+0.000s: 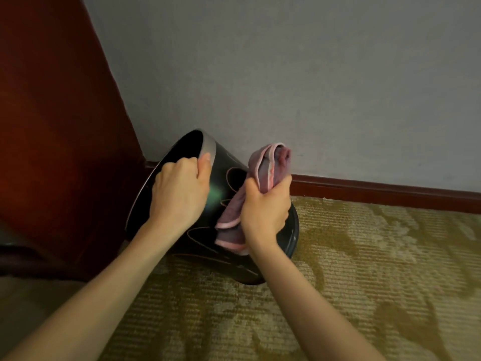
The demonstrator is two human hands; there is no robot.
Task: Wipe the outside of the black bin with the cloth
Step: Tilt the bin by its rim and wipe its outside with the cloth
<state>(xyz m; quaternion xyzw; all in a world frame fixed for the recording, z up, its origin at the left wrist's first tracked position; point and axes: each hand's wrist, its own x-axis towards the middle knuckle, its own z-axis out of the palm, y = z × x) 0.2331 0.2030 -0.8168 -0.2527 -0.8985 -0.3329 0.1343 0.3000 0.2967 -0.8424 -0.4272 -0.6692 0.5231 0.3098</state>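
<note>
The black bin [223, 178] is tilted over to the left on the carpet, its open mouth facing up and left, with thin pinkish line patterns on its glossy side. My left hand [179, 191] grips its grey rim, fingers hooked inside. A bunched pink-purple cloth [265, 165] is held in my right hand [265, 209], which presses it against the bin's outer wall near the base. Part of the cloth hangs below my fist.
A dark red wooden panel [52, 126] stands close on the left of the bin. The grey wall [286, 74] with a dark red skirting board [377, 191] runs behind. Patterned olive carpet [364, 282] covers the floor to the right and front.
</note>
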